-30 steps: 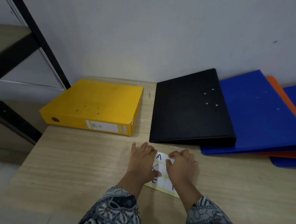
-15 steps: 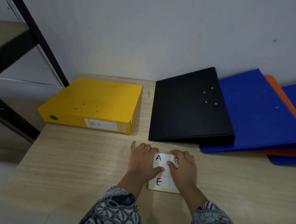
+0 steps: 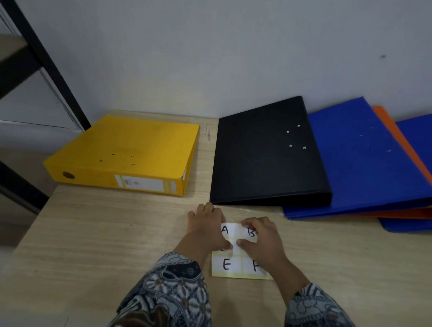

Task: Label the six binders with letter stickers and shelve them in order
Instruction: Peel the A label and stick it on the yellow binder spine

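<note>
Both arms reached forward over the near edge of the table [image 3: 94, 244], side by side. Each arm wore a patterned sleeve down to the wrist: the left sleeve [image 3: 167, 303] and the right sleeve [image 3: 315, 310].

The left hand [image 3: 208, 228] lay palm down. Its fingers pointed away from the body. Its thumb pressed on the sticker sheet [image 3: 226, 265].

The right hand [image 3: 261, 238] was just beside it. Its fingers were bent, and its thumb and first finger pinched at the sheet. The two thumb tips were almost touching.
</note>
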Demonstrator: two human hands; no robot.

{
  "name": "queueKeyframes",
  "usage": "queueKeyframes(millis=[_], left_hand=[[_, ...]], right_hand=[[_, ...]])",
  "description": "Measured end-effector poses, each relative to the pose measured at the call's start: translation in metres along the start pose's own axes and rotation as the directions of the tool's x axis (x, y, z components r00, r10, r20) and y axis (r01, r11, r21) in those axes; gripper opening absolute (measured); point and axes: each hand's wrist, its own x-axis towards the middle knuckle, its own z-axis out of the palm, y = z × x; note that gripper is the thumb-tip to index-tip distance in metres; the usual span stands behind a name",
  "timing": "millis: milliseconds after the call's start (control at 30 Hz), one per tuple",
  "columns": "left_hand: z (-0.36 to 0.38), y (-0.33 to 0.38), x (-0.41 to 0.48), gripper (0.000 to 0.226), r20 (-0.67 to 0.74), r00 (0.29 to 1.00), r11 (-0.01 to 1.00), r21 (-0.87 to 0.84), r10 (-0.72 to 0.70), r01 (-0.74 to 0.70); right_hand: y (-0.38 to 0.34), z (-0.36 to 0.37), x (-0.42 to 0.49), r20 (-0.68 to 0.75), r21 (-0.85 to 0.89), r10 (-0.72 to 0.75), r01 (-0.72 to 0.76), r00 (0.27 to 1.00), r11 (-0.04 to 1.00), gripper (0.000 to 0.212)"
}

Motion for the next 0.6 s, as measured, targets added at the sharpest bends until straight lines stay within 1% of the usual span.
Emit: queueKeyframes(millis=[100, 167, 267, 333, 367, 500, 600], left_hand=[[-0.001, 0.002, 0.001, 0.064, 0.021, 1.000, 0.999, -0.036, -0.009, 0.010], [-0.003, 0.003, 0.002, 0.058, 0.026, 1.000, 0.996, -0.086, -0.017, 0.019], [-0.005, 0.006, 0.004, 0.038, 0.037, 0.998, 0.962, -0.265, -0.058, 0.066], [-0.006, 0.009, 0.006, 0.031, 0.055, 0.993, 0.916, -0.386, -0.100, 0.114], [-0.006, 0.010, 0.007, 0.030, 0.067, 0.990, 0.899, -0.415, -0.121, 0.138], [-0.007, 0.015, 0.009, 0.026, 0.157, 0.974, 0.865, -0.453, -0.162, 0.217], [-0.005, 0.016, 0.010, 0.020, 0.201, 0.964, 0.791, -0.555, -0.172, 0.257]], right_hand=[[-0.001, 0.002, -0.002, -0.018, -0.017, -0.008, 0.007, 1.000, 1.000, 0.047], [-0.002, 0.003, -0.002, -0.035, -0.008, -0.004, 0.003, 0.999, 1.000, 0.048], [-0.004, 0.004, 0.000, -0.041, 0.016, 0.028, -0.027, 0.999, 1.000, 0.047], [-0.003, 0.003, 0.000, -0.043, 0.030, 0.037, -0.035, 0.998, 0.999, 0.042], [-0.003, 0.003, 0.000, -0.047, 0.038, 0.032, -0.030, 0.998, 0.999, 0.038], [-0.001, 0.004, -0.003, -0.100, 0.100, 0.015, -0.005, 0.995, 0.995, 0.023], [-0.002, 0.007, -0.006, -0.134, 0.140, 0.026, -0.007, 0.991, 0.990, 0.020]])
